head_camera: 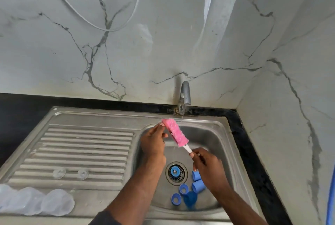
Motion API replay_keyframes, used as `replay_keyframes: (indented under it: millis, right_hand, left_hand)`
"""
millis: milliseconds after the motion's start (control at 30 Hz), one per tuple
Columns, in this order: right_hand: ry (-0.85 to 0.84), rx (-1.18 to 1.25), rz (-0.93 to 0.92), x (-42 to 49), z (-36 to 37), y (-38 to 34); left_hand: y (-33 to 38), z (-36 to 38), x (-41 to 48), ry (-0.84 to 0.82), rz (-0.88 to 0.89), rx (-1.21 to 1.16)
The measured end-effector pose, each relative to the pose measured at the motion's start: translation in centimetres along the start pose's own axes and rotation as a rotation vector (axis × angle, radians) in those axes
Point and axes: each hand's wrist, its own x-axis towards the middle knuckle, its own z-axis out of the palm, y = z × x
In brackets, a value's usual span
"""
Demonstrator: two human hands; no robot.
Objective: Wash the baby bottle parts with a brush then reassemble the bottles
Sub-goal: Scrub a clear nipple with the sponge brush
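Pink brush (175,132) slants between right hand (208,166) gripping its handle and left hand (154,143) pinching its tip.

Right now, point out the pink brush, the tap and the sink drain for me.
pink brush (175,132), head view, on the middle of its pink bristle head.
tap (186,93), head view, on the curved metal spout.
drain (182,177), head view, on the dark grate to the right of the blue piece.
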Motion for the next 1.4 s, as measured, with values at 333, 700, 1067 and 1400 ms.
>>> replay_keyframes:
  millis: [333,700,1067,1400]
  right_hand:
    - [0.029,-0.006,-0.056,-0.8,0.6,-1.7]
    - [0.021,-0.022,-0.089,-1.5,1.0,-3.0]
    - [0.091,-0.165,-0.131,-1.8,3.4,-2.6]
    - [0.036,0.108,0.034,-2.2,4.3,-4.3]
  left_hand:
    - [0.1,-2.2,-0.5,-0.073,0.041,0.041]
    - [2.1,-4.7,0.4,-0.156,-0.127,-0.081]
    - [4.5,-7.5,2.7,-0.227,-0.393,-0.386]
    - [3.9,-7.5,2.0,-0.351,-0.416,-0.367]
